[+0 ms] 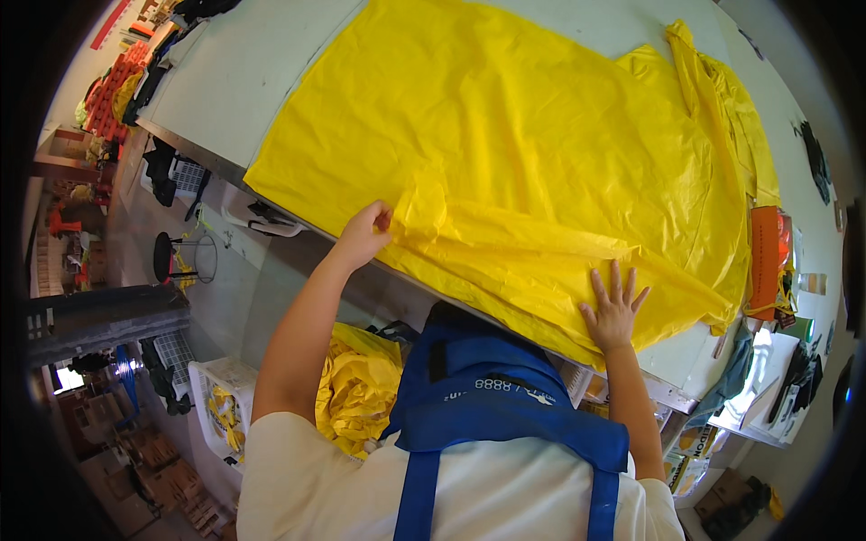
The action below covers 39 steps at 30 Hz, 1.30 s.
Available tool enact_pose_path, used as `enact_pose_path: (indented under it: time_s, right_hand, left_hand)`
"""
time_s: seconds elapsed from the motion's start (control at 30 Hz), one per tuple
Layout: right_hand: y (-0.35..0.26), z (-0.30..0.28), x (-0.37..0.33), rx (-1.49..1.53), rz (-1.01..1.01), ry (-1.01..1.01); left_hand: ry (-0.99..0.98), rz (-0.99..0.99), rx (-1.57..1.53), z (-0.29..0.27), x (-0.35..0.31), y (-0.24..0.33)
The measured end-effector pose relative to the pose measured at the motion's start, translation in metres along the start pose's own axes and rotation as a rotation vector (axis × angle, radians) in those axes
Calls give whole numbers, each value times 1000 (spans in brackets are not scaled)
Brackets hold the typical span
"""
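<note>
Blue apron (pixel 505 397) sits closest. Left hand (pixel 363 234) pinches the yellow sheet (pixel 523 153); right hand (pixel 613 311) lies flat, fingers spread, on it.

Both hands (pixel 364 234) (pixel 613 311) on yellow sheet (pixel 505 153)

A garment workshop floor: a long white cutting table (pixel 244 81) carries a spread yellow plastic sheet (pixel 514 153). Crates (pixel 212 397) of yellow material, cardboard boxes (pixel 162 478) and stools (pixel 176 257) crowd the concrete floor.

A large, thin, glossy yellow plastic sheet (pixel 532 153) lies spread and creased across the centre and upper right of the frame, its near edge folded over along the lower middle.
</note>
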State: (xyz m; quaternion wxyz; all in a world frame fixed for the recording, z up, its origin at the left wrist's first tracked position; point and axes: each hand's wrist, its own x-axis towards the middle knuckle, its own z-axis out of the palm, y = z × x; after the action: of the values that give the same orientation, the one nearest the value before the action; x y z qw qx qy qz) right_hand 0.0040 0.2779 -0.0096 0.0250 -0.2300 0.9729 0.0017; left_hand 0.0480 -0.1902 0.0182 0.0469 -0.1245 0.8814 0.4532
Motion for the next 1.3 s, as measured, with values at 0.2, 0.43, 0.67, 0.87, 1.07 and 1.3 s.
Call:
enact_pose_path:
  time_s: [0.2,0.43,0.67,0.87,1.07,1.3]
  right_hand:
    - [0,-4,0,14,-97,-21]
    - [-4,-8,0,9,-75,-32]
    - [9,-9,-9,137,7,-68]
    - [9,-9,-11,239,122,80]
    - [2,-10,-18,97,173,-156]
    - [-2,-12,-17,81,155,-204]
  left_hand:
    - [-9,-239,-50,5,60,55]
    - [203,-118,-155,27,54,4]
    - [21,76,-369,0,-4,89]
    - [30,259,-237,-2,-53,116]
    - [-36,203,-35,-14,-44,110]
    - [234,-453,-830,-11,11,56]
